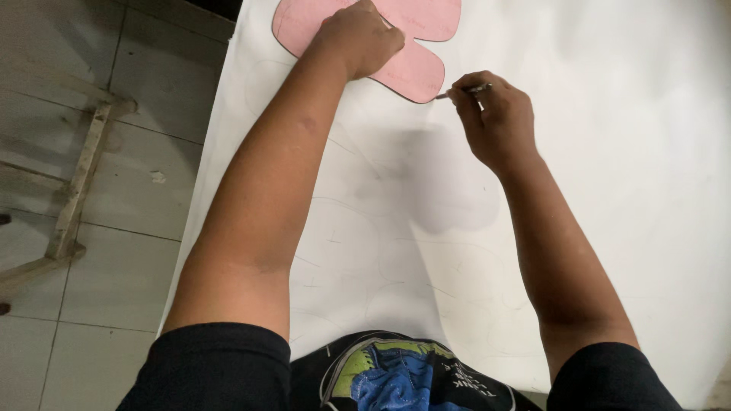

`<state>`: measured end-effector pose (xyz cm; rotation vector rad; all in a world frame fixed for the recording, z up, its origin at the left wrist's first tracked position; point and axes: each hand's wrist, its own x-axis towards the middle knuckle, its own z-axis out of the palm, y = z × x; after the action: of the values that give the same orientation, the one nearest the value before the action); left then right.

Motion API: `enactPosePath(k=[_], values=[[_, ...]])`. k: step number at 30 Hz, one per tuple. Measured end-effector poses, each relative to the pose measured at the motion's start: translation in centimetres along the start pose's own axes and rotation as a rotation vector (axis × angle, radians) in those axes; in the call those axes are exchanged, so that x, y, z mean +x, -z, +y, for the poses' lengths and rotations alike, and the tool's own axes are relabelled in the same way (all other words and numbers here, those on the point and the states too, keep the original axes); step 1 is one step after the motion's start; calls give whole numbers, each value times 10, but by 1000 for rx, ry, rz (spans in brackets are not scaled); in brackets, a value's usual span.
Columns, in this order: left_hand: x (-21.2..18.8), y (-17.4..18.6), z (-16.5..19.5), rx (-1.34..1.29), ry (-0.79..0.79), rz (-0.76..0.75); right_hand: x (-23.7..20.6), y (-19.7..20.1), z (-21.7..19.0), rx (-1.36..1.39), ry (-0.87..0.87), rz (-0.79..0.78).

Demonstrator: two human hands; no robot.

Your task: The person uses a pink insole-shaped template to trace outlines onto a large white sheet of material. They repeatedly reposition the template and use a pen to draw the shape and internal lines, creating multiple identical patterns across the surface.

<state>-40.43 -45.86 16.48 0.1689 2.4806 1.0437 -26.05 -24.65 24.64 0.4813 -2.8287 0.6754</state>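
Note:
My left hand (358, 38) presses flat on a pink lobed template (415, 72) that lies on a large white sheet (609, 152) at the top of the view. My right hand (495, 118) grips a thin pen (461, 92), its tip touching the lower right edge of the pink template. Faint curved outlines are drawn on the white sheet below the template. My hand covers part of the template and its top runs out of the frame.
The white sheet covers a table whose left edge (199, 198) runs down the picture. Left of it lies a tiled floor with a worn wooden frame (76, 190). My dark printed shirt (396, 373) shows at the bottom.

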Motion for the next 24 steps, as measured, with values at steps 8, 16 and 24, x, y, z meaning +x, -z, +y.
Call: enactPosePath(k=[8, 16, 24], values=[[-2, 37, 5, -209, 110, -310, 36, -44, -23, 236, 16, 21], [-8, 32, -2, -262, -4, -271, 50, -96, -34, 649, -23, -24], [-50, -13, -37, -80, -764, 418, 77, -71, 21, 732, -90, 279]])
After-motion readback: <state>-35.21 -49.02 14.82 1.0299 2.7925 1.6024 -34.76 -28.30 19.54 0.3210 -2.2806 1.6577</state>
